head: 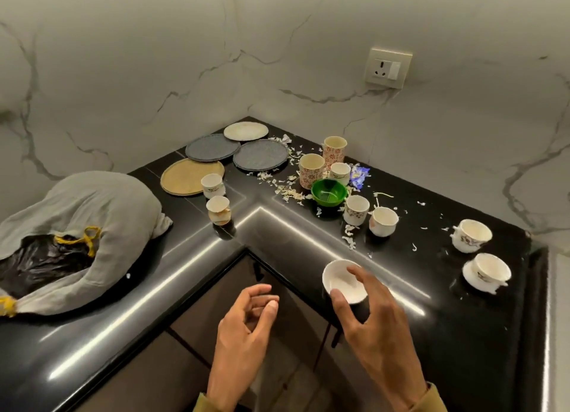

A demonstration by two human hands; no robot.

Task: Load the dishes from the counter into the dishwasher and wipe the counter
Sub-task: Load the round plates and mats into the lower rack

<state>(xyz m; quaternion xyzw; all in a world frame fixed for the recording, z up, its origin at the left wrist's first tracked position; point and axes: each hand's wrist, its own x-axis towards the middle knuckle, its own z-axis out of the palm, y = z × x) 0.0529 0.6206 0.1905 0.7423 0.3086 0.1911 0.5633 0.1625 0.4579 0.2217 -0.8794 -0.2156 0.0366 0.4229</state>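
Marble-veined walls [129,56] meet in a corner ahead of me, with a socket plate [388,68] on the right-hand one. Below them a glossy black L-shaped counter [172,276] wraps round the corner, light streaking along its front edge. On its left leg lies a big grey cloth bundle [101,214] around something black, tied with yellow cord. In the far corner are four flat round plates [260,154] — two grey, one pale, one tan — lying just beside each other. Cups stand scattered along the right leg: two tall patterned cups [311,170] near a green bowl [328,192], smaller white cups [383,221] beside them, two more by the tan plate, and two footed cups [471,235] further right. Torn paper bits [287,189] litter the surface among them.

My right hand [376,316] grips a small white bowl [344,280] at the counter's front edge, thumb on its near rim, fingers over the far side. My left hand [243,325] hangs loosely curled off the counter, holding nothing.
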